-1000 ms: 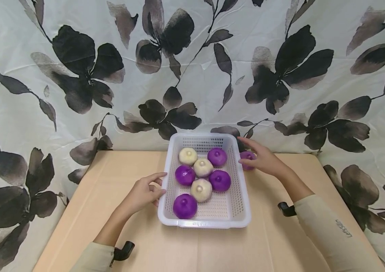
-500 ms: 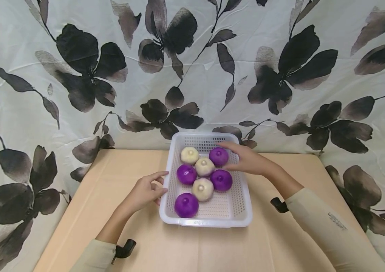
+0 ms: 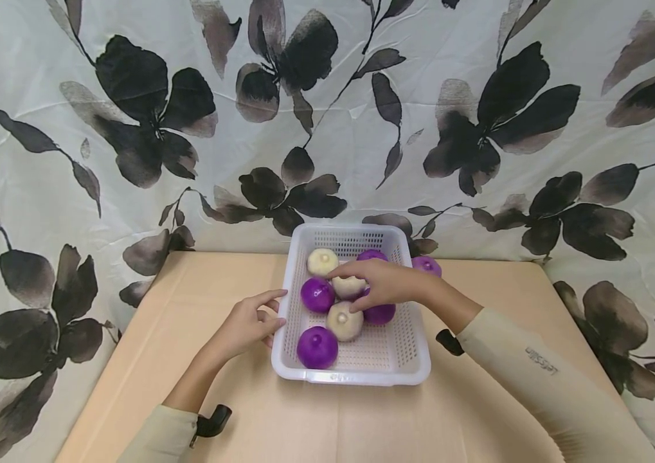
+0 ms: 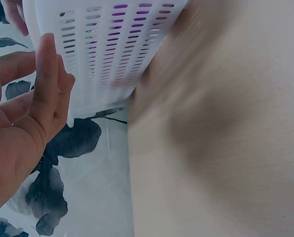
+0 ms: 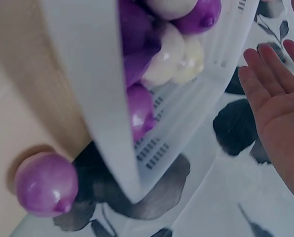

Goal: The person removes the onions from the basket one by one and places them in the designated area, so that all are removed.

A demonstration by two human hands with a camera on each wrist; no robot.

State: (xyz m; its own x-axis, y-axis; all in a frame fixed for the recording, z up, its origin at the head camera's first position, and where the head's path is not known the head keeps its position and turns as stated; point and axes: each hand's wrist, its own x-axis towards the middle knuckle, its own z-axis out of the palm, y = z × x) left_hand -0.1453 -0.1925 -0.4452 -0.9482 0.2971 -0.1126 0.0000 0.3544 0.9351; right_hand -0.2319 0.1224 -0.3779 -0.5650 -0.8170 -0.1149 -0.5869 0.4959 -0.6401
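Right hand [image 3: 382, 286] grip spread over white bun [image 3: 349, 285] in basket [image 3: 350, 377]; left hand [image 3: 246, 326] relaxed at basket side.

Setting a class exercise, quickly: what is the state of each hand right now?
Left hand: open, fingers relaxed against the white basket, gripping nothing.
Right hand: open, spread over the balls in the basket, holding nothing.
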